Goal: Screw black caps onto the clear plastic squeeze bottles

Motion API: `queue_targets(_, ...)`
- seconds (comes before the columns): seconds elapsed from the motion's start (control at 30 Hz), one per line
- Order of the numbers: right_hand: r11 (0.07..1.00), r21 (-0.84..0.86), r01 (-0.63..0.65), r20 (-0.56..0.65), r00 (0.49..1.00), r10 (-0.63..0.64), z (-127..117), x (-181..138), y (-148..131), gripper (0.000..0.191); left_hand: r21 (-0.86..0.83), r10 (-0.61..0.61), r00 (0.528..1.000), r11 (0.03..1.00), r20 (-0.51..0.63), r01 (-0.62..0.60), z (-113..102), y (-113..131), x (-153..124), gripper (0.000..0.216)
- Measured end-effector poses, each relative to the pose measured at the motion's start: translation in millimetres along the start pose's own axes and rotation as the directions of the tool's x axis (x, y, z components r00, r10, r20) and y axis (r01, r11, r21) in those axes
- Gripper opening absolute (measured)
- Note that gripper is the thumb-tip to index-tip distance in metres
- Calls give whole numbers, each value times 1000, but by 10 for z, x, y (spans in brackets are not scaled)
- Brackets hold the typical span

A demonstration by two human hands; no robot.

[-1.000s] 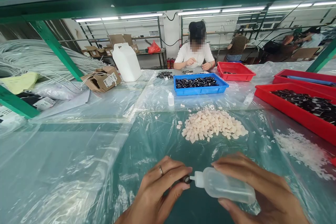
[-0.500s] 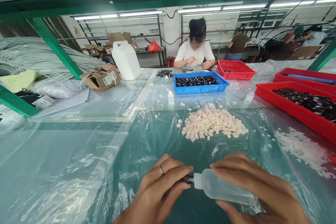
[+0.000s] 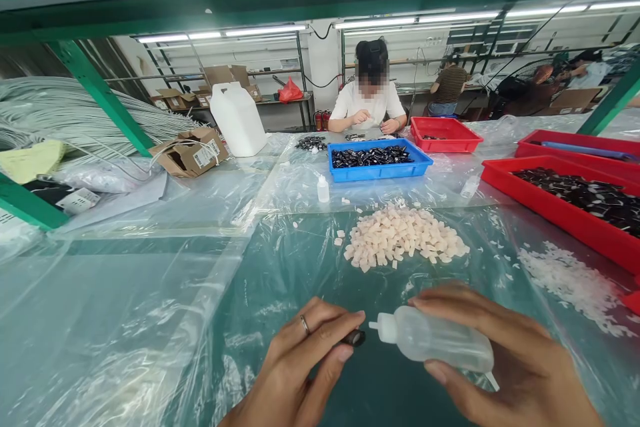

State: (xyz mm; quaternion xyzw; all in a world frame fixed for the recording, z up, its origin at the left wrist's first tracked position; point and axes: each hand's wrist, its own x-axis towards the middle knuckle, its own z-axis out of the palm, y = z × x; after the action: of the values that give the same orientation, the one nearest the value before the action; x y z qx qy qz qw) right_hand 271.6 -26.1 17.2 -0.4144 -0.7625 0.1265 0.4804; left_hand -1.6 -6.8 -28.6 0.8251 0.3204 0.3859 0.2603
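At left, pinching one small black part in left hand fingers, above the worktop. Clamping one squeeze bottle in right hand fingers, nozzle just short of it. Beyond, one cream pile, one blue tray.

Green steel shelf frame overhead, fluorescent tube lights and plastic-sheeted worktable

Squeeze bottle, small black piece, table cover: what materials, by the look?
Translucent squeeze bottle in the right hand: likely soft plastic, matte, with a milky see-through wall. Small black round part pinched by the left hand: glossy highlight, plastic or coated metal; too small to tell. Clear cover sheet: thin plastic film, shiny and wrinkled.
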Motion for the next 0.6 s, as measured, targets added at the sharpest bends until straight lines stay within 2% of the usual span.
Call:
queue_targets(0.13, 997, -22, 76, 2, 997, -76, 32, 2, -18, 40, -12, 29, 1000, 999, 0, -29, -11, 5, 10, 38)
queue_targets(0.33, 986, -107, 126, 72, 990, -119, 37, -99, 1, 47, -10, -35, 999, 999, 24, 35, -8, 43, 14, 37)
queue_targets(0.6, 940, -239, 242, 56, 970, -235, 13, -110, -48, 47, -18, -18, 1000, 1000, 13, 19, 1, 74, 35, 36)
